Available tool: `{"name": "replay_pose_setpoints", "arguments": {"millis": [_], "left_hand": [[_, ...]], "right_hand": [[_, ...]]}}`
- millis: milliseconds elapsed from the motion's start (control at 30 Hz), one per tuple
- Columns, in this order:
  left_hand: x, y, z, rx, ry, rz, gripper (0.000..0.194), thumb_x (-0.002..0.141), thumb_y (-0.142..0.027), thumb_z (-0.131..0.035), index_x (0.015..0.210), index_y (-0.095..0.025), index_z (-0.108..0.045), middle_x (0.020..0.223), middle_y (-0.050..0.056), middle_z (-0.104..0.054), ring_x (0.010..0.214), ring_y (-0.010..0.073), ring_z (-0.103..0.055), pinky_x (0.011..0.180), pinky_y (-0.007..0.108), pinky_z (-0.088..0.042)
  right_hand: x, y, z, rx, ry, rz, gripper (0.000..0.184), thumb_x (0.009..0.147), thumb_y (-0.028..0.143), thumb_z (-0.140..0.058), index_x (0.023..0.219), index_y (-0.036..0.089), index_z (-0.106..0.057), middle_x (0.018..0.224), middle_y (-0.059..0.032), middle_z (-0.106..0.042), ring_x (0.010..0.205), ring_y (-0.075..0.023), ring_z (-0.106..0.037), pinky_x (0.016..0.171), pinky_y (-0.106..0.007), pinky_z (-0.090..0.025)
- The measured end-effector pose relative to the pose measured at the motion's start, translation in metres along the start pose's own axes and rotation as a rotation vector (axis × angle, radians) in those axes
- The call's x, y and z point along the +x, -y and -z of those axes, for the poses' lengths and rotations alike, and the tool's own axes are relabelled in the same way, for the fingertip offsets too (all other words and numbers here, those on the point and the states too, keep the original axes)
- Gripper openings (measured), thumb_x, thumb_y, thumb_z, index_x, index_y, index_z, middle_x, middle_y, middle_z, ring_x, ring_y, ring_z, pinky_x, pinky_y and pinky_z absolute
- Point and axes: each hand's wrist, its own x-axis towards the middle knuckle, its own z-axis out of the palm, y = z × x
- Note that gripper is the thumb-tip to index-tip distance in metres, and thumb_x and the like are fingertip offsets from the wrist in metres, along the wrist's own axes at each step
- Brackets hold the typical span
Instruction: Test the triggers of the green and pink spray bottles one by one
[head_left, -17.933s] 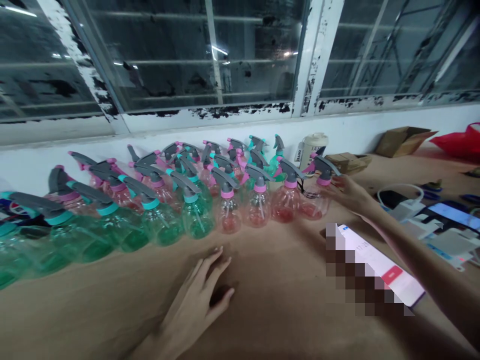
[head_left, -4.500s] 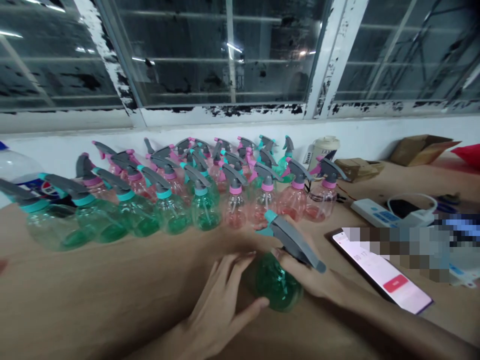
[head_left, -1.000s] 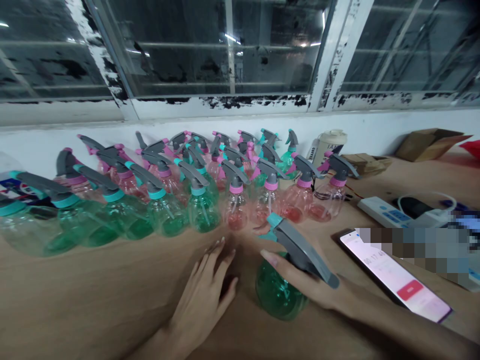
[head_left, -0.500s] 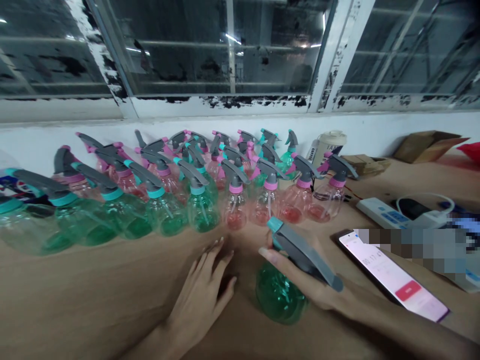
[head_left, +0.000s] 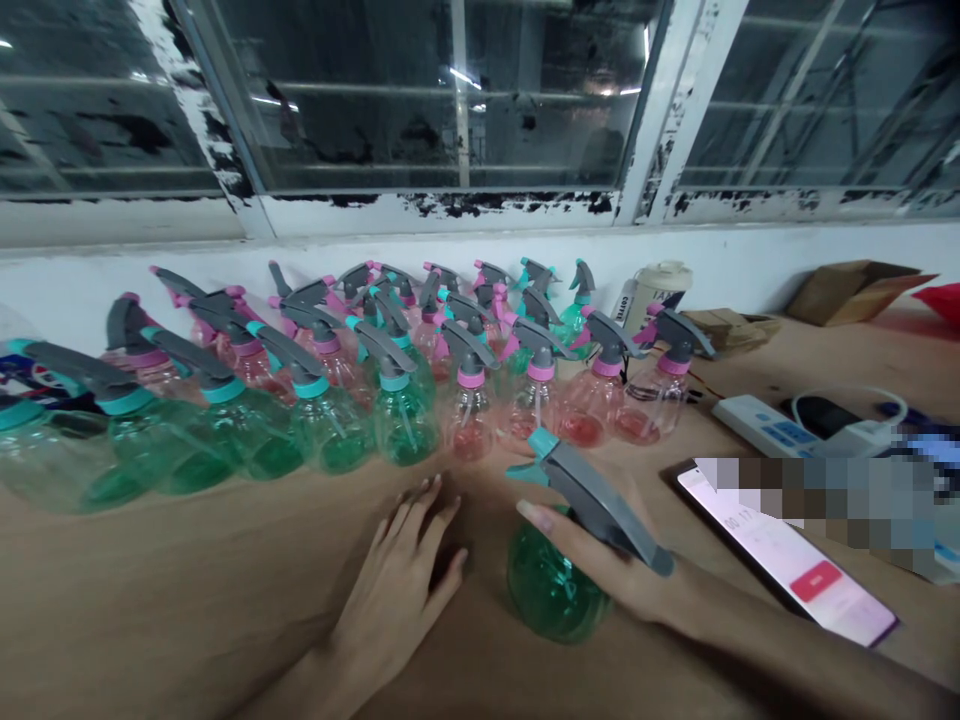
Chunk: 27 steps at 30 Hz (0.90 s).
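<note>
A green spray bottle (head_left: 551, 590) with a grey trigger head and teal nozzle stands on the wooden table (head_left: 187, 600) in front of me. My right hand (head_left: 607, 560) is closed round its neck, under the grey trigger. My left hand (head_left: 394, 595) lies flat on the table just left of the bottle, fingers spread, holding nothing. Behind both hands stand rows of spray bottles: several green ones (head_left: 330, 430) at the left and several pink ones (head_left: 592, 405) at the right.
A phone (head_left: 802, 575) with a lit screen lies on the table right of my right arm. A white power strip (head_left: 757, 425) with cables, a white cup (head_left: 660, 290) and cardboard boxes (head_left: 847, 290) sit at the right. A window wall (head_left: 450, 215) backs the table.
The trigger head in my right hand dipped and came back up over the last second. My left hand has stayed flat. Earlier, my left hand touched the bottle's body.
</note>
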Motion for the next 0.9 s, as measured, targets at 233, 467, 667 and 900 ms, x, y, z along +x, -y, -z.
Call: {"name": "replay_pose_setpoints", "arguments": {"millis": [233, 467, 667, 900], "left_hand": [[0.0005, -0.0001, 0.0, 0.022, -0.012, -0.027, 0.043, 0.09, -0.03, -0.043, 0.13, -0.015, -0.041, 0.139, 0.013, -0.038, 0.125, 0.0282, -0.038, 0.099, 0.049, -0.036], [0.0, 0.0009, -0.0015, 0.021, -0.019, -0.023, 0.044, 0.09, -0.031, -0.044, 0.131, -0.016, -0.04, 0.139, 0.012, -0.039, 0.124, 0.0285, -0.039, 0.099, 0.048, -0.036], [-0.0001, 0.0003, -0.0021, 0.02, -0.034, -0.021, 0.044, 0.089, -0.031, -0.045, 0.13, -0.016, -0.041, 0.138, 0.012, -0.041, 0.123, 0.0282, -0.04, 0.097, 0.047, -0.038], [0.0001, -0.0002, 0.0001, 0.013, -0.024, -0.022, 0.044, 0.089, -0.031, -0.044, 0.131, -0.017, -0.04, 0.139, 0.011, -0.038, 0.124, 0.0283, -0.039, 0.099, 0.048, -0.036]], "right_hand": [[-0.0018, -0.0058, -0.0037, -0.019, -0.031, -0.008, 0.006, 0.079, 0.029, -0.058, 0.08, 0.024, -0.054, 0.069, 0.0035, -0.059, 0.061, -0.0132, -0.057, 0.06, -0.028, -0.047], [0.0026, -0.0037, -0.0024, 0.124, 0.004, 0.011, 0.023, 0.078, 0.023, -0.06, 0.1, 0.026, -0.058, 0.092, -0.0008, -0.068, 0.083, -0.0171, -0.065, 0.073, -0.031, -0.052], [0.004, -0.0017, -0.0012, 0.128, 0.012, 0.021, 0.025, 0.077, 0.024, -0.06, 0.101, 0.026, -0.058, 0.097, -0.0016, -0.067, 0.091, -0.0184, -0.063, 0.081, -0.033, -0.051], [0.0033, -0.0018, -0.0009, 0.126, 0.015, 0.023, 0.024, 0.076, 0.026, -0.062, 0.1, 0.024, -0.059, 0.095, -0.0013, -0.067, 0.09, -0.0181, -0.063, 0.081, -0.033, -0.05]]}}
